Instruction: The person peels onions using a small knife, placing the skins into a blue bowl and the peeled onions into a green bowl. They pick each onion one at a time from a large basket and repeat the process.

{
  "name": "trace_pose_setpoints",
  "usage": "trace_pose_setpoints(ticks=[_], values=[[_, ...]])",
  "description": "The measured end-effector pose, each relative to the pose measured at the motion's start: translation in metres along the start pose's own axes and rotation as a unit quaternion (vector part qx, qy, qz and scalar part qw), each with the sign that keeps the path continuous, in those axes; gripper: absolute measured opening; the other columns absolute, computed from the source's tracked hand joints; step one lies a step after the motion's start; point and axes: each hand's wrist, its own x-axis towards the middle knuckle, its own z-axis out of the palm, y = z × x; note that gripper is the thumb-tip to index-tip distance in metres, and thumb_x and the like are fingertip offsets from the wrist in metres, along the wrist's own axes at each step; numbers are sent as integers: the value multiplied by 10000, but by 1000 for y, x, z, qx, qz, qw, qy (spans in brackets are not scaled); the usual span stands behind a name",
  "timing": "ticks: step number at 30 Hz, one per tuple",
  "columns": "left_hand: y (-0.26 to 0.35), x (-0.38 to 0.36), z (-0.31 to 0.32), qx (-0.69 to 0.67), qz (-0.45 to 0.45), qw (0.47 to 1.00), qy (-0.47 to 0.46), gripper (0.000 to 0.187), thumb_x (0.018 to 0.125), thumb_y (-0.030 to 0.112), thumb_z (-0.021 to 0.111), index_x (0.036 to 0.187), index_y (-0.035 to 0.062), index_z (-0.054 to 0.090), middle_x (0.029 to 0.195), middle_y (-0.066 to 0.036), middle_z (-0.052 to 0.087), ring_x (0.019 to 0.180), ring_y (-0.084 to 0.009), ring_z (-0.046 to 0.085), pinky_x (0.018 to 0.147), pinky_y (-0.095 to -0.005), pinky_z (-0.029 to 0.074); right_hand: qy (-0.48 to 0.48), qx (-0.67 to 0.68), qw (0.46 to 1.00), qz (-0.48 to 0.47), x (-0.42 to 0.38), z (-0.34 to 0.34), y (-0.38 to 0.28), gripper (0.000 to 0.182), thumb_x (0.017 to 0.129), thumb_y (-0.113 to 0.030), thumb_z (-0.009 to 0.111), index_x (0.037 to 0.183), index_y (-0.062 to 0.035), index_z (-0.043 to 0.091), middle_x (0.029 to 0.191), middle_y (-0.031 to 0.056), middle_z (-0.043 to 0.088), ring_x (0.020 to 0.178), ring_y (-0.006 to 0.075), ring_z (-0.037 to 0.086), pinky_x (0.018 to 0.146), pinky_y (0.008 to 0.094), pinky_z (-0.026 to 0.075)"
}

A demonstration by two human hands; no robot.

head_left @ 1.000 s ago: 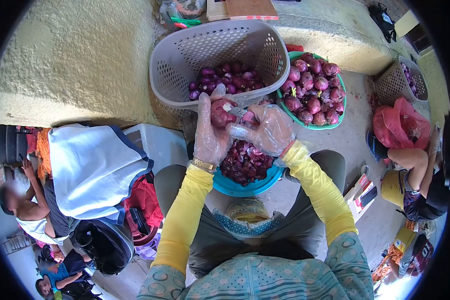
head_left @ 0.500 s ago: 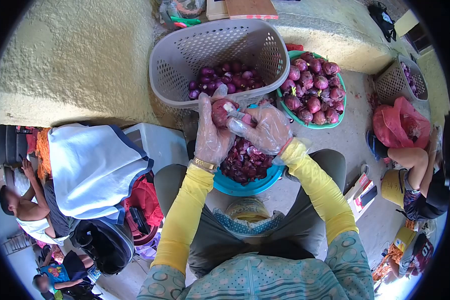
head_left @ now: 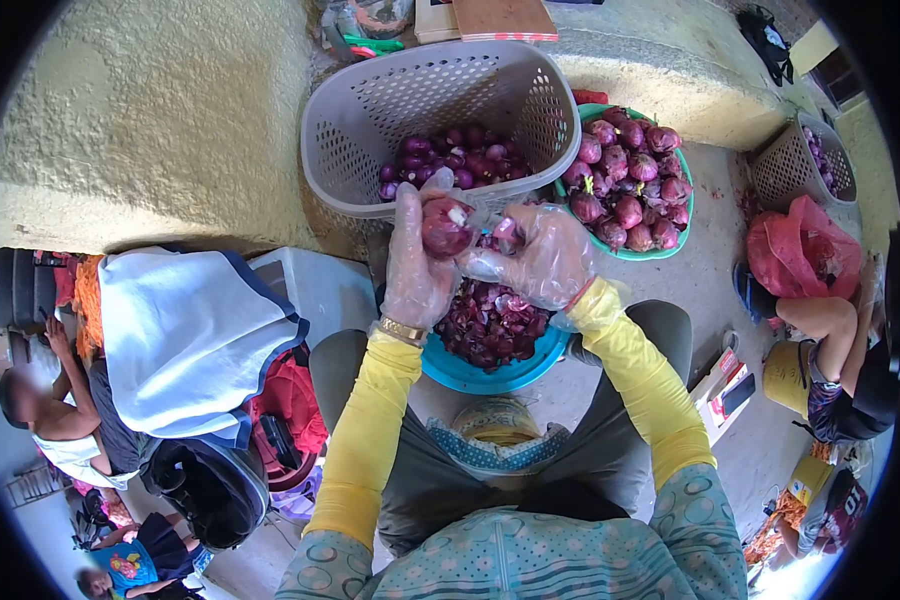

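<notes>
My left hand [head_left: 417,265], in a clear plastic glove, is closed around a red onion [head_left: 446,228] with a pale cut end. Close beside it, my gloved right hand [head_left: 545,258] pinches a purple piece of onion skin [head_left: 508,236]; whether a small blade is also in those fingers is hidden. Below both hands, a blue basin [head_left: 470,378] holds a heap of loose onion skins [head_left: 495,325]. Beyond them stands a grey perforated basket [head_left: 335,150] with peeled purple onions [head_left: 455,155] in it.
A green basin [head_left: 682,235] full of unpeeled red onions [head_left: 627,175] stands to the right of the basket. A patterned pail [head_left: 498,420] sits between my knees. Further right are a pink plastic bag [head_left: 805,250] and another grey basket [head_left: 780,165]. Other people sit at both sides.
My right hand has moved slightly right, away from the onion, with the piece of skin in its fingers. My left hand keeps hold of the onion.
</notes>
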Motion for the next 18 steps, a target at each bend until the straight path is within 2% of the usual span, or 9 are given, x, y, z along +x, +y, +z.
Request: trace_pose_setpoints(ticks=[1,2,4,7,11,14,16,17,18], values=[[-1,0,2,33,12,999,-1,542,1061,526,469,1311,52,549,1230,-84,627,1101,-180,622,962,-366,535,14,-27,999,11,1,1,2,670,744,-691,759,827,-29,705,664,186,640,643,399,657,604,467,511],[-2,-1,4,33,12,999,-1,542,1061,526,469,1311,52,549,1230,-84,627,1101,-180,622,962,-366,535,15,-26,999,12,0,4,3,670,744,-691,759,827,-29,705,664,186,640,643,399,657,604,467,511],[3,-7,23,47,14,999,17,542,1069,522,457,1315,49,551,1045,-52,650,976,-148,633,891,-318,533,48,-21,999,4,-1,8,3,708,722,-714,765,837,-18,705,673,207,642,650,409,656,617,483,514],[0,-6,14,82,4,997,14,554,1064,533,460,1320,50,552,998,-44,643,943,-152,633,894,-308,536,20,-35,999,3,-2,3,-3,663,760,-686,756,840,-30,704,692,209,653,660,416,657,625,493,517],[-2,-6,13,51,16,999,-11,569,1056,548,466,1311,45,546,1050,-54,642,973,-167,634,901,-330,545,38,-23,999,-22,-1,10,-2,596,787,-643,754,830,-50,711,699,196,662,676,413,661,633,486,524],[9,-8,9,-6,-49,999,-11,577,1048,551,480,1298,34,534,1121,-86,622,1025,-196,634,958,-367,551,-38,17,998,-50,-2,3,6,527,809,-599,753,799,-73,727,698,170,669,687,393,671,635,464,531],[22,-10,18,-58,-108,992,-14,554,1043,532,506,1283,34,525,1227,-119,582,1112,-220,614,1028,-423,537,-109,-58,983,-136,0,-7,5,495,803,-580,765,746,-90,729,701,148,676,681,365,678,629,441,534],[18,-4,9,-65,-74,995,-18,489,1030,433,592,1310,37,533,1300,-116,554,1190,-228,583,1081,-471,506,-153,-61,978,-127,0,-11,2,509,807,-603,746,720,-102,727,697,127,679,681,343,684,633,448,534],[17,-2,4,-65,-72,995,-18,489,1030,433,592,1310,37,533,1300,-116,554,1190,-228,583,1081,-471,506,-153,-62,978,-129,-1,-9,5,509,807,-603,746,720,-102,727,697,127,679,681,343,684,633,448,534]])
